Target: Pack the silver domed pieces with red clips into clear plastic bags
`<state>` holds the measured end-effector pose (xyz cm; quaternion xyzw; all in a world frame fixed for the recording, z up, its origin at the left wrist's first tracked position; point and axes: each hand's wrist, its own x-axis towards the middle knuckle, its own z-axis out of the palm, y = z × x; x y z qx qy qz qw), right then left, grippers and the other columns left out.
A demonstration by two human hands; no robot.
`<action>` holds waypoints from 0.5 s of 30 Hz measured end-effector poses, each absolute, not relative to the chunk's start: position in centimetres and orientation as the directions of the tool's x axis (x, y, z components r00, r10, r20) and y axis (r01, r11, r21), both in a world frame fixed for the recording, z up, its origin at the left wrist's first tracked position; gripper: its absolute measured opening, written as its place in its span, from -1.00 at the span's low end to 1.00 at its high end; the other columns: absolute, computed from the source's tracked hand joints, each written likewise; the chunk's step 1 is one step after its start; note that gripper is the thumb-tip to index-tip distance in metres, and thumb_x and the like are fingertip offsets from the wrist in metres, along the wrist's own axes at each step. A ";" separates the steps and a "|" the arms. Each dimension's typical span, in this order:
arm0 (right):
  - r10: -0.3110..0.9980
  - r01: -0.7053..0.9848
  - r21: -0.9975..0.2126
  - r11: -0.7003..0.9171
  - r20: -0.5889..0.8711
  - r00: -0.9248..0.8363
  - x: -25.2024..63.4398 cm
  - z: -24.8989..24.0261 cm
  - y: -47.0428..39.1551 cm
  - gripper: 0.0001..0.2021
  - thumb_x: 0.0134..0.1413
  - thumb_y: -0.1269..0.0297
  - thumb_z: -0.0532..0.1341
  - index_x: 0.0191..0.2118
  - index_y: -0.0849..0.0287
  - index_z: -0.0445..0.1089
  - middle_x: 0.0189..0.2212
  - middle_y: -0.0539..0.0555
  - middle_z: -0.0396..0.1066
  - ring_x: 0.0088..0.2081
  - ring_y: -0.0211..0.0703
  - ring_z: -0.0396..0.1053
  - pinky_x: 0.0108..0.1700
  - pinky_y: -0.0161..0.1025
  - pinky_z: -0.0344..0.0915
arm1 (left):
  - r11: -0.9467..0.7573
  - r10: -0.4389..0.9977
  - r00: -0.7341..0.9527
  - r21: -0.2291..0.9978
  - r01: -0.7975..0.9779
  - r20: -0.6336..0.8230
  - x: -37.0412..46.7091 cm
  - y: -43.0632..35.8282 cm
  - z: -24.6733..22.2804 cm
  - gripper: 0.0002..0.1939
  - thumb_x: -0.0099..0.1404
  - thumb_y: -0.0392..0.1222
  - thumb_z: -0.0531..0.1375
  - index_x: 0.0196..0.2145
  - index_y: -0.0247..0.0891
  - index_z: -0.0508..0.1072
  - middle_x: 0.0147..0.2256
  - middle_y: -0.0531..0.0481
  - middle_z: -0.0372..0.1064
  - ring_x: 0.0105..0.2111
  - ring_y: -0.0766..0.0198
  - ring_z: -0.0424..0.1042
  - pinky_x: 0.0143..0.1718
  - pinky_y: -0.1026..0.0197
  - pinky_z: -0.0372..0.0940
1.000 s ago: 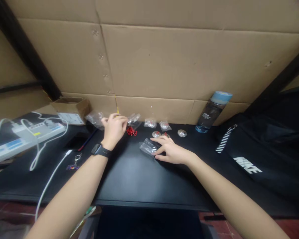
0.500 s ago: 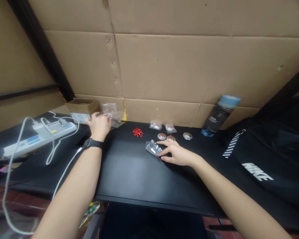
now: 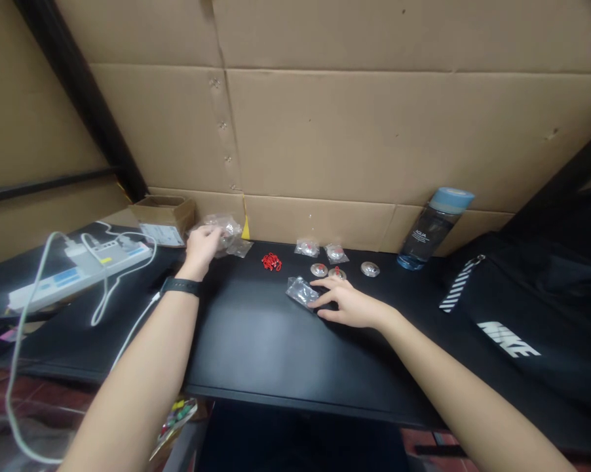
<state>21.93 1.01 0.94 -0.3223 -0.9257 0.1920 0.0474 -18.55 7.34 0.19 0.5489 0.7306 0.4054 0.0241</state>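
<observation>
1. My L hand (image 3: 202,248) is at the crumpled plastic (image 3: 228,226), ctr-left of frame; fingers curled, can't tell if they grip it.
2. My R hand (image 3: 347,303), just R of ctr, has fingers spread, tips at the clear bag (image 3: 299,291), mid-frame.
3. Red clips (image 3: 272,262) lie btwn my hands, nr ctr; metal discs (image 3: 319,269) just above R hand.

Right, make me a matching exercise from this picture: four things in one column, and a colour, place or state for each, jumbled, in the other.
Column one:
1. Small loops
2. Bottle
3. Left grip
4. Right grip

Column two:
A. Fingers spread, at a clear packet
B. Topped with a pale blue cap
C. At crumpled clear plastic beside the cardboard box
D. Red, heaped together

Pairs: 1-D, 2-B, 3-C, 4-A
</observation>
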 end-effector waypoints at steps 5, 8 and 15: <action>0.621 0.574 -0.411 0.708 -0.024 -0.783 22.1 0.6 1.1 -0.68 0.24 0.17 0.28 0.09 -0.12 0.56 0.34 0.13 0.23 0.38 0.21 0.11 0.39 0.23 -0.03 | 0.065 0.911 -0.235 0.443 0.894 0.339 -17.9 7.3 -0.1 -0.62 0.29 0.07 0.12 -0.23 -0.16 0.66 -0.17 -0.13 0.62 -0.03 -0.15 0.51 0.01 -0.02 0.27; 0.620 0.572 -0.411 0.710 -0.020 -0.784 22.1 0.5 1.2 -0.68 0.25 0.17 0.27 0.09 -0.10 0.56 0.34 0.14 0.23 0.37 0.20 0.13 0.38 0.18 0.01 | 0.022 0.955 -0.118 0.332 0.943 0.272 -16.9 7.2 -0.7 -0.68 0.30 0.09 0.15 -0.24 -0.08 0.65 -0.15 -0.14 0.62 -0.01 -0.20 0.50 0.08 -0.11 0.20; 0.614 0.570 -0.399 0.718 -0.021 -0.789 22.0 0.5 1.3 -0.68 0.25 0.18 0.27 0.09 -0.09 0.56 0.34 0.15 0.23 0.38 0.16 0.13 0.39 0.16 0.02 | 0.040 0.987 -0.076 0.238 0.970 0.143 -15.9 7.6 -1.7 -0.64 0.40 0.03 0.03 -0.14 -0.07 0.60 0.02 -0.22 0.54 0.13 -0.30 0.37 0.10 -0.32 0.15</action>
